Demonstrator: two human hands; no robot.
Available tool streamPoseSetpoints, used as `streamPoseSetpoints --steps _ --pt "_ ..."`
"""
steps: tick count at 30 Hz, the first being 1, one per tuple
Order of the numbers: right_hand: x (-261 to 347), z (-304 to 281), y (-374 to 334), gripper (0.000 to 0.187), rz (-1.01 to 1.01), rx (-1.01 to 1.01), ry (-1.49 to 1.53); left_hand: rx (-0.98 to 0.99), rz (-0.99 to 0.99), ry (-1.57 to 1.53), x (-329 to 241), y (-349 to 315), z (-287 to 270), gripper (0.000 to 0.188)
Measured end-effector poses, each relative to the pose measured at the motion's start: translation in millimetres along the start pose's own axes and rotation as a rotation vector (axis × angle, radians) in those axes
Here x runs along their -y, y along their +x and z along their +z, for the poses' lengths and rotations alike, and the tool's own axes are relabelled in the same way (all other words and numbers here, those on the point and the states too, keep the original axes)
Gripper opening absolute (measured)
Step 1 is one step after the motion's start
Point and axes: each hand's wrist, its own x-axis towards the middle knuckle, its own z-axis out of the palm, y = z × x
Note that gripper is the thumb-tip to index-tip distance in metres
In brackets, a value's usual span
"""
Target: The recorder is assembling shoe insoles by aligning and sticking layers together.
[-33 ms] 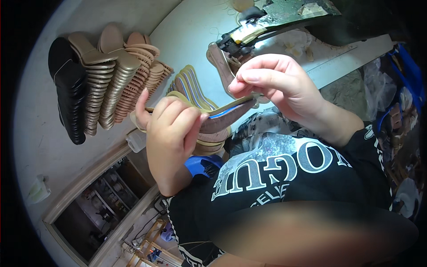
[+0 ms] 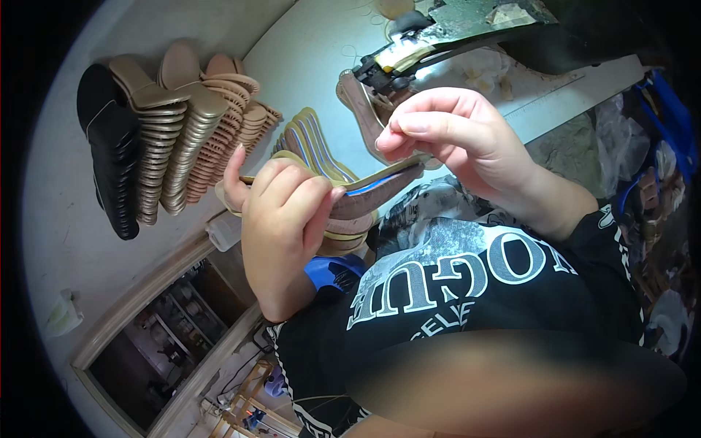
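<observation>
My left hand [image 2: 281,201] is closed round a brown shoe insole [image 2: 380,191] with an olive upper edge and a blue strip along its side. The insole stretches from that hand toward the right, ending below my right hand [image 2: 456,135]. There my thumb and forefinger are pinched together above the insole's end; anything between them is too small to make out. Just behind my left hand, several olive and brown insoles [image 2: 310,139] stand fanned out. A further brown insole [image 2: 359,102] lies beside the sewing machine [image 2: 467,29], whose dark working end is brightly lit.
Banded stacks of black soles [image 2: 109,146], gold soles [image 2: 161,131] and pink soles [image 2: 230,91] are at the left. More insoles [image 2: 349,226] lie beneath my hands near a blue object [image 2: 328,270]. Clear plastic [image 2: 621,142] hangs at the right. A framed opening [image 2: 171,328] is at lower left.
</observation>
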Motion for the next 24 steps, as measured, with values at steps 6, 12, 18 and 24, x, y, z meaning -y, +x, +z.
streamPoseSetpoints --steps 6,12,18,24 --pt "8.0 -8.8 -6.2 0.024 0.022 0.008 0.008 -0.044 0.040 -0.073 -5.7 14.0 14.8 0.017" --pt "1.8 -12.3 -10.1 0.024 -0.481 0.107 -1.187 -0.121 0.063 -0.051 -12.2 20.9 21.0 0.016" --pt "-0.8 -8.9 -14.2 0.019 -0.107 0.075 -0.517 -1.003 -0.142 -0.331 14.9 26.2 51.2 0.064" --pt "-7.6 -7.4 -8.5 0.021 -0.060 -0.004 -0.464 -0.461 -0.706 -1.640 5.8 26.9 76.4 0.044"
